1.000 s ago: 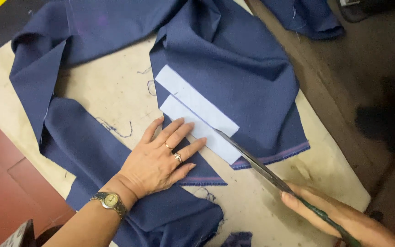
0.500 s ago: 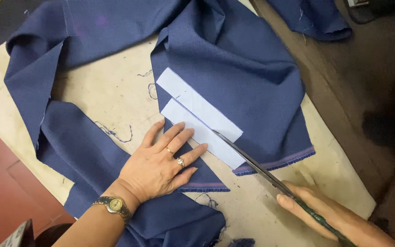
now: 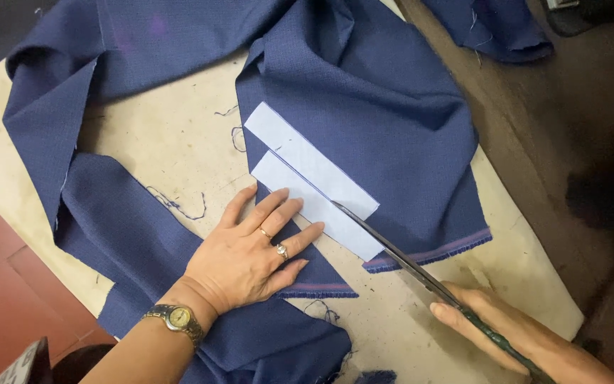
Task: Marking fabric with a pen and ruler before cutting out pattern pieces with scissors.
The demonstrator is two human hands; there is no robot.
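Head view: your left hand (image 3: 250, 256) lies flat and spread on the navy fabric (image 3: 385, 121) on the counter (image 3: 158, 156), fingertips on the pale paper pattern strip (image 3: 314, 206); right hand (image 3: 513, 334) is clamped on the scissors (image 3: 406, 259). Blades run just beside those fingers, so a slip could nick them or skew the cut

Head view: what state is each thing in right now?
Left hand: flat, fingers spread, pressing on the cloth.
Right hand: closed on the scissors' handle.
Scissors: blades run between the strips, cutting.
Blue cloth: spread out, rumpled, partly cut.
White strips: two, flat on the cloth, side by side.
Wristwatch: on the left wrist.
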